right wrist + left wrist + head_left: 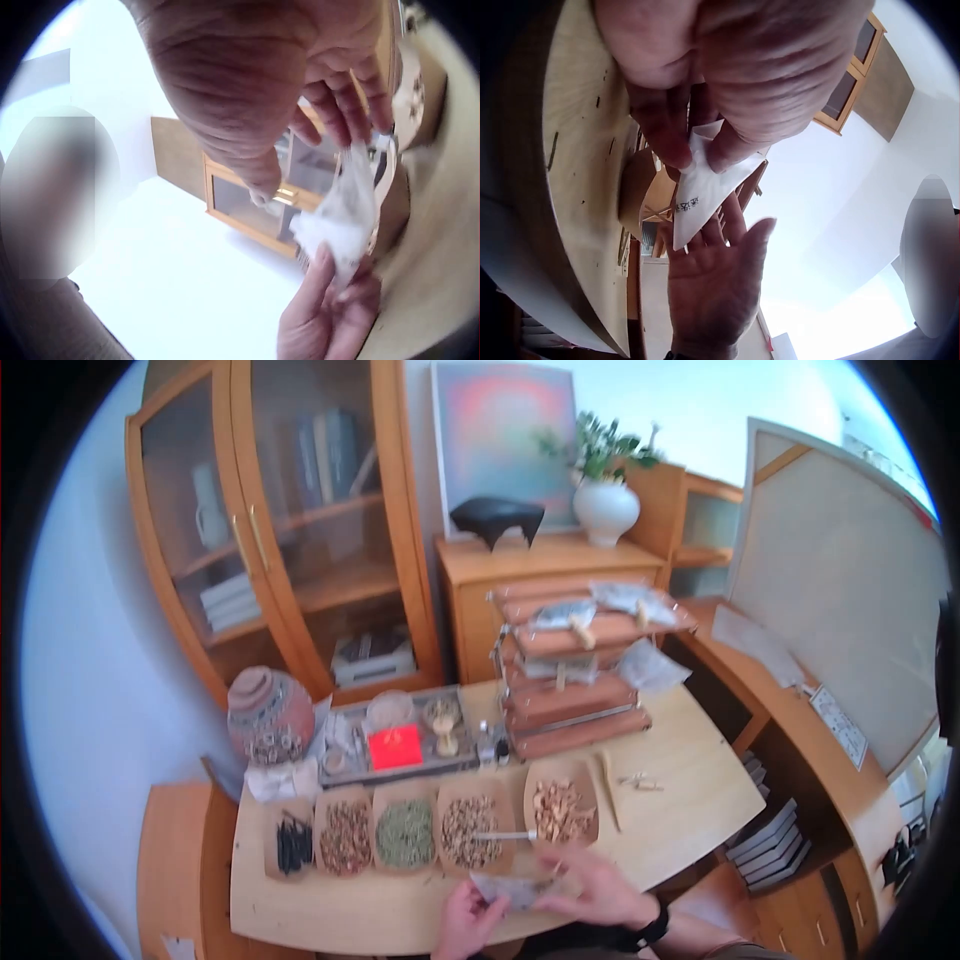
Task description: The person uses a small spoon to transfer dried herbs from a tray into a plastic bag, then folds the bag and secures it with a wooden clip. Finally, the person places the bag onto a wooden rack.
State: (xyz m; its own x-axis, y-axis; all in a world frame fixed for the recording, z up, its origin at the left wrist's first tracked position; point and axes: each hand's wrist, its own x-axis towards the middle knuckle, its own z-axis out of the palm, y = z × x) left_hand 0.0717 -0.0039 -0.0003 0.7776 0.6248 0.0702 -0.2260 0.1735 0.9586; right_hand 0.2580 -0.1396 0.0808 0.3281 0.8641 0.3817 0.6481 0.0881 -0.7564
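Observation:
A small white pouch (705,187) with dark printed characters is pinched between the thumb and fingers of my left hand (468,920), low over the table's near edge. My right hand (600,890) is beside it with fingers straight and thumb spread. In the right wrist view, its fingertips (360,135) are right at the pouch's upper end. Just beyond the hands, a paper tray of tan chips (562,810) and one of brown-and-beige pieces (470,820) stand in a row. A pale-handled utensil (503,836) lies across the latter.
Further left are trays of green dried herb (405,833), reddish-brown bits (346,838) and black sticks (293,845). Behind them sit a grey tray (440,765) with a red packet (396,747), a patterned jar (268,715) and a tiered brown rack (575,730) bearing pouches. A curved wooden stick (610,790) lies right.

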